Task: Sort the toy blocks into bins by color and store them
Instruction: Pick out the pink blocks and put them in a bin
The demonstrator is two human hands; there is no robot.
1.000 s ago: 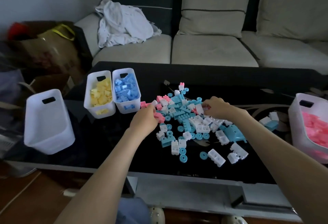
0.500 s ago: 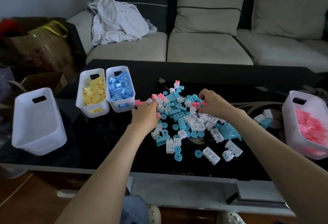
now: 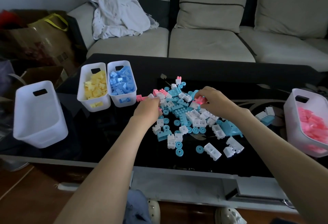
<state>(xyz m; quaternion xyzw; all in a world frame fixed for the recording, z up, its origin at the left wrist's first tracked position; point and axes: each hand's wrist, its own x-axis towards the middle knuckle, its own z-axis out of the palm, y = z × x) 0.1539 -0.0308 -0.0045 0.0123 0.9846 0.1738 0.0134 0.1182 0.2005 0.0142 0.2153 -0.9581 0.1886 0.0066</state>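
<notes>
The loose blocks (image 3: pixel 184 115), teal, white and a few pink, lie heaped mid-counter (image 3: pixel 110 135). My right hand (image 3: pixel 215 100) has its fingers (image 3: pixel 202 94) pinching a pink block (image 3: pixel 200 100) at the heap's far edge. My left hand (image 3: pixel 148 108) is curled over pink pieces at the heap's left edge; I cannot tell whether its fingers grip anything. The pink bin (image 3: pixel 308 122) stands well apart at the far right, the yellow bin (image 3: pixel 93 89) and blue bin (image 3: pixel 121 85) left, an empty bin (image 3: pixel 38 115) further left. I judge a loose pinch could drop the block during that long carry, or dragging hands could scatter round pieces off the counter.
</notes>
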